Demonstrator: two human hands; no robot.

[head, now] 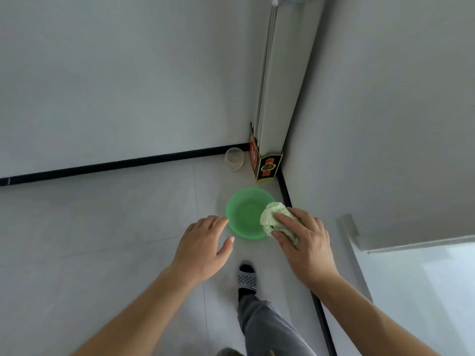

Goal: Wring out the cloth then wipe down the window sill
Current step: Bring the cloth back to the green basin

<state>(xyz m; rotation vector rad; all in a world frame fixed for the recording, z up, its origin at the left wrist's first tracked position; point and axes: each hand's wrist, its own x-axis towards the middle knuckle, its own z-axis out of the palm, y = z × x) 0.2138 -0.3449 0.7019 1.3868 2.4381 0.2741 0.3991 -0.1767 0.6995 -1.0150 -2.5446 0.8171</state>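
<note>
Hands: two, both bare-armed and reaching forward and down.
Right hand [305,240]: fingers curled round the cloth, holding it bunched.
Left hand [203,242]: fingers spread and relaxed, holding nothing, fingertips close to the basin's near rim.
Cloth [271,217]: one, pale green, wadded, held over the right edge of the basin.
Basin [244,214]: one, green and round, standing on the floor near the room corner.
Window sill [411,245]: one pale ledge low on the right, apart from the cloth.
Corner clutter: one clear cup [234,158] against the skirting; just beside it one red-and-black box [266,164] with a tall white roll [272,86] standing upright in it.
Legs: one slippered foot [247,277] and a grey trouser leg [264,325] behind the basin.
Edges: a black skirting [115,164] runs along both walls and meets at the corner.
Open room: pale floor tiles [102,240] stretch away to the left of the basin.
</note>
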